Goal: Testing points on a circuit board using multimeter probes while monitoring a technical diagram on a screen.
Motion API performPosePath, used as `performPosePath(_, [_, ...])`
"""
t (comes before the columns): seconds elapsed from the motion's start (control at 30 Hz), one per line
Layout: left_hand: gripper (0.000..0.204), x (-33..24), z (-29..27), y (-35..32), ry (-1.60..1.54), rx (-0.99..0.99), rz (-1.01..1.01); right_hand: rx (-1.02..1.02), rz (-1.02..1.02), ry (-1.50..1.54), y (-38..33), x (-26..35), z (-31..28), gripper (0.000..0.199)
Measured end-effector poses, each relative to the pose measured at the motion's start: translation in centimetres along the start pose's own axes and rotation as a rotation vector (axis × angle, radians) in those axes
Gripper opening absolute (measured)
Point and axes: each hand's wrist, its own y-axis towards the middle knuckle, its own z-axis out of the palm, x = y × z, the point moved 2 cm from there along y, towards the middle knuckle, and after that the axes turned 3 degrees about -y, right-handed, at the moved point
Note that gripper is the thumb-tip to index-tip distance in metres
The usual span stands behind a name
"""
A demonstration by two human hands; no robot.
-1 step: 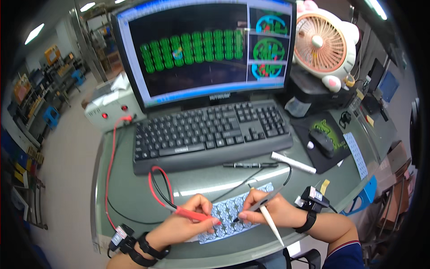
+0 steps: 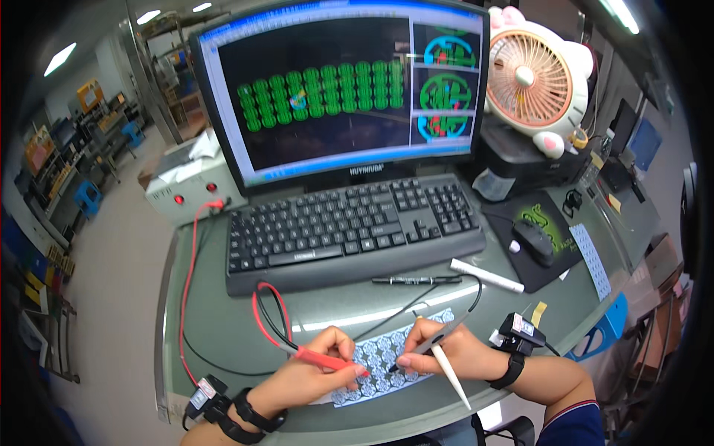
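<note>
A pale blue-and-white panel of small round circuit boards (image 2: 384, 348) lies on the desk under both hands. My left hand (image 2: 301, 380) is closed round a red test probe (image 2: 320, 359), its tip down at the panel. In my right hand (image 2: 468, 357), a dark grey test probe (image 2: 446, 331) is pinched, its black tip a little right of the red one. A white tapered stick (image 2: 451, 375) also sits in the right hand, its point toward me. Whether the tips touch the panel I cannot tell. Both wrists wear black straps with small boxes.
Beyond the panel stand a keyboard (image 2: 349, 227) and a monitor (image 2: 320, 141) showing a green board layout. A black marker (image 2: 416, 281), a white pen (image 2: 487, 275) and a mouse (image 2: 534, 241) lie to the right. Probe leads loop left toward a box (image 2: 186, 189). Another panel strip (image 2: 590, 260) lies far right.
The whole view has shifted slightly, the monitor and keyboard sitting a little lower. Both hands keep their grips on the probes over the panel.
</note>
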Motion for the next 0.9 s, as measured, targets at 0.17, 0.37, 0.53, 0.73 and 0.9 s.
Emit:
performPosePath(0.17, [0.026,0.0,0.1,0.3,0.016,0.049,-0.089,-0.041,-0.008,0.086,-0.3,-0.1,-0.1,0.022])
performPosePath(0.37, [0.027,-0.5,0.4,0.2,0.035,0.01,-0.006,-0.05,-0.013,0.065,-0.2,0.4,-0.2,0.022])
performPosePath(0.53, [0.026,0.0,0.2,0.2,0.024,0.024,0.001,-0.04,-0.016,0.099,-0.2,0.2,-0.1,0.022])
performPosePath(0.73, [0.024,0.1,-0.2,0.5,0.05,0.053,-0.061,-0.051,-0.029,-0.007,-0.1,0.0,-0.2,0.021])
performPosePath(0.9, [0.025,-0.9,0.0,0.3,-0.005,0.008,-0.002,-0.038,-0.067,-0.017,0.6,0.8,-0.5,0.021])
